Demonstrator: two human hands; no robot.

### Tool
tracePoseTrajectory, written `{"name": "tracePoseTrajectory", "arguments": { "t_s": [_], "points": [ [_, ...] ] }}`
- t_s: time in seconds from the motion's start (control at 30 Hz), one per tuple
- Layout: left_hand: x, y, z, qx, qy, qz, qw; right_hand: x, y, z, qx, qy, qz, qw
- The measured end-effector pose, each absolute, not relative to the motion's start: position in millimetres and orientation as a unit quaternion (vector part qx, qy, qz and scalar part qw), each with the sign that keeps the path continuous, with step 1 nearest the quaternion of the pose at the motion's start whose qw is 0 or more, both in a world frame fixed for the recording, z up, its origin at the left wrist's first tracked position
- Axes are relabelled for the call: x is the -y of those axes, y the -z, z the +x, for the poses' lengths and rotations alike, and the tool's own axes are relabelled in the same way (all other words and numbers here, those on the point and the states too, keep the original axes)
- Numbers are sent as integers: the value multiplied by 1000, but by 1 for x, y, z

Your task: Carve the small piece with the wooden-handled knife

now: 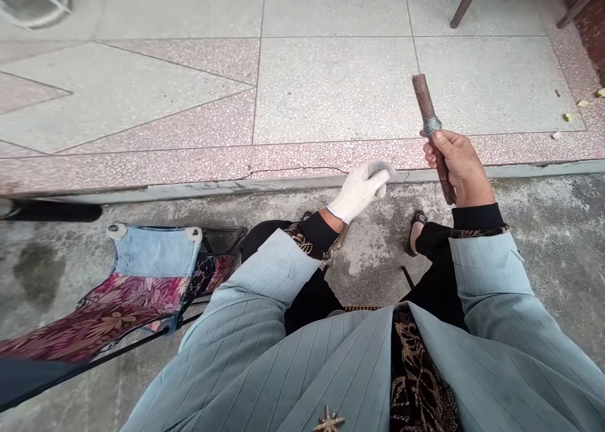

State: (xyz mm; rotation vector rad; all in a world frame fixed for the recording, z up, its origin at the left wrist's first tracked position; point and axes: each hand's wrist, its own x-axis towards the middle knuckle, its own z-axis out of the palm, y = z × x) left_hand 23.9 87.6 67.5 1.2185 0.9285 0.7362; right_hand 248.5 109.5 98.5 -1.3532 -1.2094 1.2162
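Observation:
My right hand (462, 162), bare, is wrapped round a short brown wooden stick (422, 95). The stick stands nearly upright in the picture, its top leaning slightly left. Thin silvery wire (432, 126) is wound in a tight band about the stick, just above my thumb. To the left and a little lower is my left hand (360, 189) in a white knitted glove. Its fingers are curled and pressed together, apart from the stick. Whatever they may hold, perhaps too thin to see, I cannot make out.
A low step edge (293, 181) runs across, with speckled tiles (331, 85) beyond it and rough concrete (373, 255) below. At left stands a folding chair (137, 287) with patterned cloth. Chair legs (466, 4) are at the upper right, near several fallen leaves (568, 116).

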Motion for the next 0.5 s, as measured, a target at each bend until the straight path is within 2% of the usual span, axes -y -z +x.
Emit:
{"name": "tracePoseTrajectory", "arguments": {
  "t_s": [0.13, 0.27, 0.37, 0.5],
  "points": [
    [-89, -69, 22, -411, -326, 556, 644, -111, -92, 249, 501, -501, -536, 460],
    [-92, -71, 20, -425, -317, 560, 637, -115, -83, 250, 525, -451, -585, 423],
    [-93, -70, 20, -420, -315, 572, 631, -116, -81, 250, 568, -368, -660, 325],
    [-93, -67, 21, -415, -308, 616, 594, -114, -85, 246, 667, -243, -696, 112]
  ]
}}
